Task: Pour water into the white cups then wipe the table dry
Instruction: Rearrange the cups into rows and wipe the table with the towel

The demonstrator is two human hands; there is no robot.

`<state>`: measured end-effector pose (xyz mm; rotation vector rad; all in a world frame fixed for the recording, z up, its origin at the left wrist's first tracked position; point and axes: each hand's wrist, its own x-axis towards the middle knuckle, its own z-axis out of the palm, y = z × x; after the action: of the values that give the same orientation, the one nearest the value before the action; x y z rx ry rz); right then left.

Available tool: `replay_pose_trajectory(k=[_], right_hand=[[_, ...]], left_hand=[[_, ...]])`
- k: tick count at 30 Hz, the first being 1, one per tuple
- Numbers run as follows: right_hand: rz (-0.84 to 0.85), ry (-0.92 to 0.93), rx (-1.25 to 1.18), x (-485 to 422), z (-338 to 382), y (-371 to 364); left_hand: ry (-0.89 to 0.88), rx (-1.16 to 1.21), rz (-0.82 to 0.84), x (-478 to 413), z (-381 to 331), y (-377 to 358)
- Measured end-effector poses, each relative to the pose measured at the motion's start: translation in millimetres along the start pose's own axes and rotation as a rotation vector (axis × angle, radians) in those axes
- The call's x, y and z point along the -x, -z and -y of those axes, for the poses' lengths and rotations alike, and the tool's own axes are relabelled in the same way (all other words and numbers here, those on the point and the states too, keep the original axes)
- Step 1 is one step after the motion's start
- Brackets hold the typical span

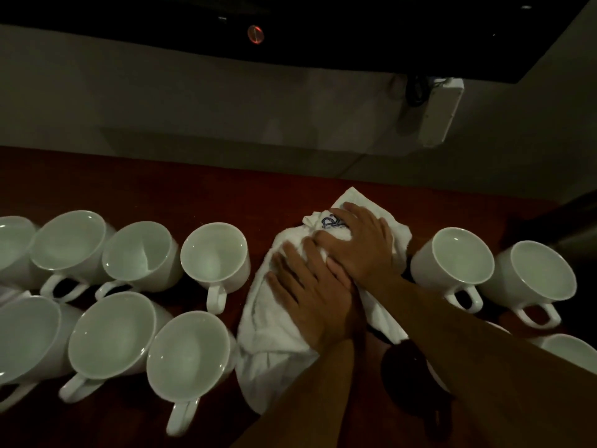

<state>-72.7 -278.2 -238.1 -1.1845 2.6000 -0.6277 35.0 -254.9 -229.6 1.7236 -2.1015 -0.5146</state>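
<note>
A white towel with a blue embroidered mark lies bunched on the reddish-brown table, in the gap between two groups of white cups. My left hand presses flat on the towel's middle with fingers spread. My right hand lies flat on the towel's far part, its palm overlapping the left hand's fingers. Several white cups stand to the left in two rows, handles toward me. Two more cups stand to the right.
A dark rounded object sits on the table under my right forearm, beside another cup at the right edge. A pale wall rises behind the table, with a white box mounted on it. A black screen hangs above.
</note>
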Motion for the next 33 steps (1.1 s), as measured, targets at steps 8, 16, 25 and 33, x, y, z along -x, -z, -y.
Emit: replay_pose_trajectory(k=[8, 16, 25, 33], right_hand=[[-0.036, -0.036, 0.006, -34, -2, -3], [-0.044, -0.054, 0.086, -57, -4, -7], [0.025, -0.130, 0.112, -81, -2, -4], [0.018, -0.202, 0.006, -93, 2, 14]], left_hand=[[-0.054, -0.133, -0.003, -25, -12, -13], [-0.074, -0.180, 0.058, -47, -19, -24], [-0.176, -0.230, 0.149, -76, -19, -33], [-0.253, -0.237, 0.150, -107, -26, -43]])
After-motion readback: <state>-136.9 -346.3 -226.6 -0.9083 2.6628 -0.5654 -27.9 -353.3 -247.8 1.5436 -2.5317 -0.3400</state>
